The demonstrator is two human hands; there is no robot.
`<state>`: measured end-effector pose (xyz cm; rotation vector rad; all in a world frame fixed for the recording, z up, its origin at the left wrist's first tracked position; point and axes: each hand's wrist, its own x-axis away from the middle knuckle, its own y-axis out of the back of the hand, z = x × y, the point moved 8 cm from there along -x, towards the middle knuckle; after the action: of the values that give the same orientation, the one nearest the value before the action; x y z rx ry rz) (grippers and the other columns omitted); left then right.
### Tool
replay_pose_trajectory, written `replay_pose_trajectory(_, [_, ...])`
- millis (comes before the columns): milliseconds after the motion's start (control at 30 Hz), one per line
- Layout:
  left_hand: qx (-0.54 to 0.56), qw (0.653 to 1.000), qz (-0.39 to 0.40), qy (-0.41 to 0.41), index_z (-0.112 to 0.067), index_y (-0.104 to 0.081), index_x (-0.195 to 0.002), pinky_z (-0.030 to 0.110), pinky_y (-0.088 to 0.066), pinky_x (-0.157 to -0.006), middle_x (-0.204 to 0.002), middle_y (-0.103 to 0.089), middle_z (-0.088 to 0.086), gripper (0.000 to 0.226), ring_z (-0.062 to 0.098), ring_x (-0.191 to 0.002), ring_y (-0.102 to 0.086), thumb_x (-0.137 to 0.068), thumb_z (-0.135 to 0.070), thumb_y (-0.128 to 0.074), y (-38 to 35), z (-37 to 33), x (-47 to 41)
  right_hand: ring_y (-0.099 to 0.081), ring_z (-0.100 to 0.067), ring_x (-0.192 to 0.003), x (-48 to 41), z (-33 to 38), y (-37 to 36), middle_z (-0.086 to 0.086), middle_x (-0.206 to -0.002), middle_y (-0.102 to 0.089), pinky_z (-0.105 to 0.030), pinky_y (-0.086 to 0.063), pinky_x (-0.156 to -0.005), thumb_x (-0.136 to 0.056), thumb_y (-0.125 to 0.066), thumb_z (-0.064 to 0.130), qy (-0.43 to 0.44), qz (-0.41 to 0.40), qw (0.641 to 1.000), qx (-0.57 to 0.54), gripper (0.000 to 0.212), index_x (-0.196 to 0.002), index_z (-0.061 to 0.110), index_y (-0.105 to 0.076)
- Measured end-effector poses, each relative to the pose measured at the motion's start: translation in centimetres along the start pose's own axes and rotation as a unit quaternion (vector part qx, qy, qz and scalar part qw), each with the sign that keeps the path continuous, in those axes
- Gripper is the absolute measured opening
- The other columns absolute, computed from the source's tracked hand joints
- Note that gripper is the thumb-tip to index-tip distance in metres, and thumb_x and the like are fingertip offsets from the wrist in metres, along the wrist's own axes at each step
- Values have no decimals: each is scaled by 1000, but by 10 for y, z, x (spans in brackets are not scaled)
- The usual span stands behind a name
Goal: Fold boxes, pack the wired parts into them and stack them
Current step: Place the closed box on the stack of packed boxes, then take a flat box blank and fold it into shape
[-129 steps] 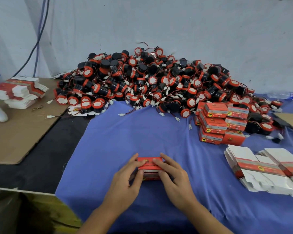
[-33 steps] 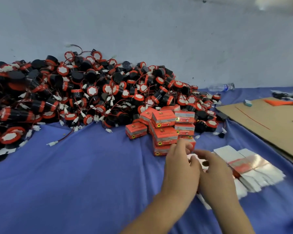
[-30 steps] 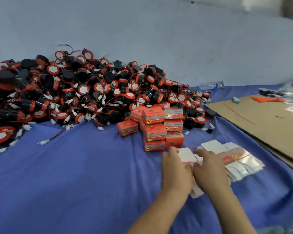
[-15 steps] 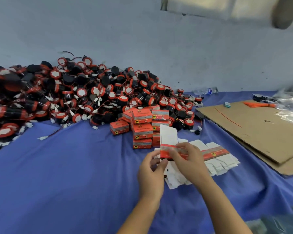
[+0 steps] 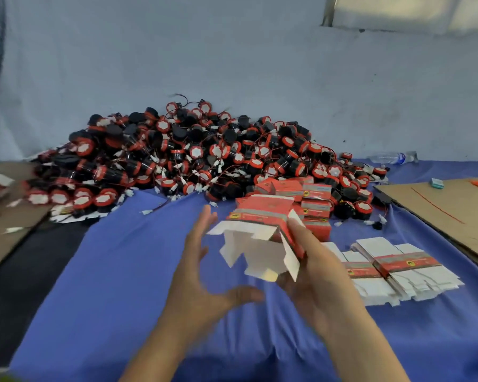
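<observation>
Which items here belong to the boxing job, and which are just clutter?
Job: half-folded box in the right hand, flat box blanks, pile of wired parts, stack of packed boxes.
Lying about: water bottle, cardboard sheet, small teal block.

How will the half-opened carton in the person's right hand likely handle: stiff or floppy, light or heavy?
Probably light: the right hand alone holds the carton up by one side. Likely bendy, not rigid: its thin white flaps splay loose at the open end. It looks empty, so a hard squeeze might crush it.
</observation>
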<state>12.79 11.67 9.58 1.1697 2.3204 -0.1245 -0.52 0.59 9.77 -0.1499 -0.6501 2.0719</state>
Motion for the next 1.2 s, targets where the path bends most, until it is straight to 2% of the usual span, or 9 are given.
replay_pose_trajectory(133, [-26, 998, -29, -58, -45, -48, -139, 30, -48, -104, -147, -50, -18, 87, 11, -135, -50, -62, -42, -90, 44, -22, 12, -75, -29, -88, 18, -47, -40, -17, -102, -76, -51, -57, -84, -65, -76, 49, -85, 48, 995, -22, 42, -92, 18, -82])
replay_pose_trajectory(267, [-127, 987, -12, -99, -35, -57, -131, 30, -42, -108, -143, -56, -12, 64, 13, -140, -46, -74, -46, -84, 74, -35, 28, -75, -25, -97, 31, -62, -50, -13, -119, -71, -46, -62, -67, -93, -65, 37, -80, 39, 996, 7, 35, -127, 37, -61])
replay_pose_trajectory(333, [-146, 985, 17, -90, -30, -59, -131, 28, -48, -104, -139, -59, -13, 65, 12, -134, -53, -74, -44, -86, 82, -36, 35, -72, -19, -103, 33, -55, -54, -1, -123, -69, -40, -61, -68, -98, -59, 36, -55, 62, 995, 53, 27, -122, 43, -66])
replay_pose_trajectory(467, [-163, 982, 57, -75, -31, -59, -130, 26, -52, -97, -135, -60, -16, 70, 9, -129, -56, -69, -41, -91, 96, -38, 43, -66, -35, -116, 41, -53, -67, -13, -131, -65, -41, -60, -71, -85, -74, 49, -86, 150, 984, 53, 42, -122, 30, -71])
replay_pose_trajectory(667, [-148, 986, 60, -56, -30, -59, -128, 17, -49, -95, -131, -62, -10, 85, 10, -123, -59, -54, -53, -94, 110, -41, 48, -61, -40, -120, 52, -63, -82, -16, -127, -68, -38, -59, -71, -85, -74, 22, -108, 250, 951, 148, 42, -126, 25, -67])
replay_pose_trajectory(800, [-139, 989, 50, 5, -37, -61, -123, 7, -43, -83, -121, -63, -13, 98, 4, -109, -57, -36, -78, -82, 120, -35, 56, -68, -39, -104, 59, -70, -83, -26, -125, -63, -42, -60, -77, -89, -75, 21, -139, 250, 942, 175, 30, -118, 20, -71])
replay_pose_trajectory(933, [-117, 993, 22, 6, -44, -64, -109, -2, -40, -67, -110, -62, -21, 82, -11, -90, -53, -42, -90, -70, 119, -40, 59, -71, -31, -90, 64, -77, -84, -23, -114, -70, -36, -61, -73, -100, -61, 19, -151, 254, 927, 232, 16, -110, 22, -73])
replay_pose_trajectory(1100, [-126, 991, 24, 29, -48, -61, -115, 3, -42, -79, -113, -58, -20, 84, -5, -98, -52, -48, -97, -60, 112, -29, 64, -74, -33, -82, 62, -75, -84, -13, -98, -76, -33, -60, -72, -103, -56, 20, -122, 239, 905, 331, 18, -106, 27, -72])
replay_pose_trajectory(1200, [-52, 995, 68, 52, -42, -59, -132, 20, -48, -97, -126, -57, -14, 87, 11, -121, -52, -61, -91, -56, 106, -16, 69, -75, -26, -77, 59, -69, -79, -9, -96, -77, -32, -60, -68, -102, -57, 18, -107, 224, 902, 354, 16, -111, 22, -70])
